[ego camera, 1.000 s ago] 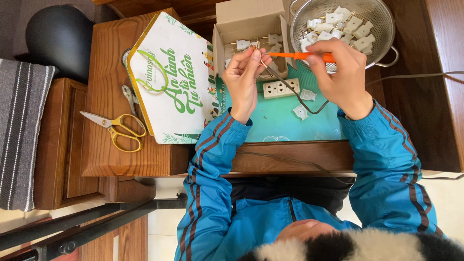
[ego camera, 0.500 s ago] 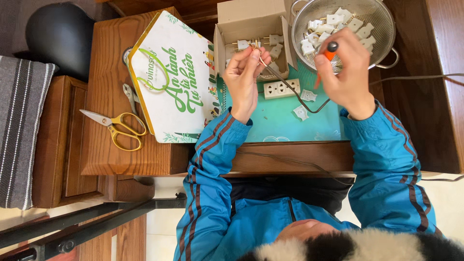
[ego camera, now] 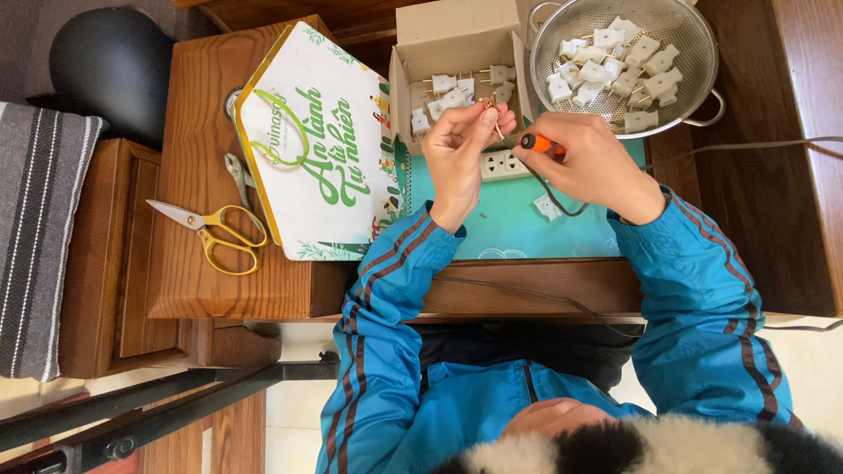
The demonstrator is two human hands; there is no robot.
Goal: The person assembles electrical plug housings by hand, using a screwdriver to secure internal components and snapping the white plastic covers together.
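The left hand [ego camera: 461,149] pinches a small brass plug part [ego camera: 493,118] in closed fingers just above the cardboard box [ego camera: 452,39] of white plugs, while the right hand [ego camera: 588,162] is wrapped shut round an orange-handled screwdriver [ego camera: 537,143] aimed at it. Held in mid-air, the tiny part could slip if the tip pushes off-centre, dropping onto the teal mat [ego camera: 518,233] on the worktop [ego camera: 773,219].

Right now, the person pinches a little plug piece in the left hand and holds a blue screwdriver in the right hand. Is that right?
Not quite. The screwdriver in the right hand has an orange handle, not a blue one, as the head view shows. The left hand does pinch a little plug piece.
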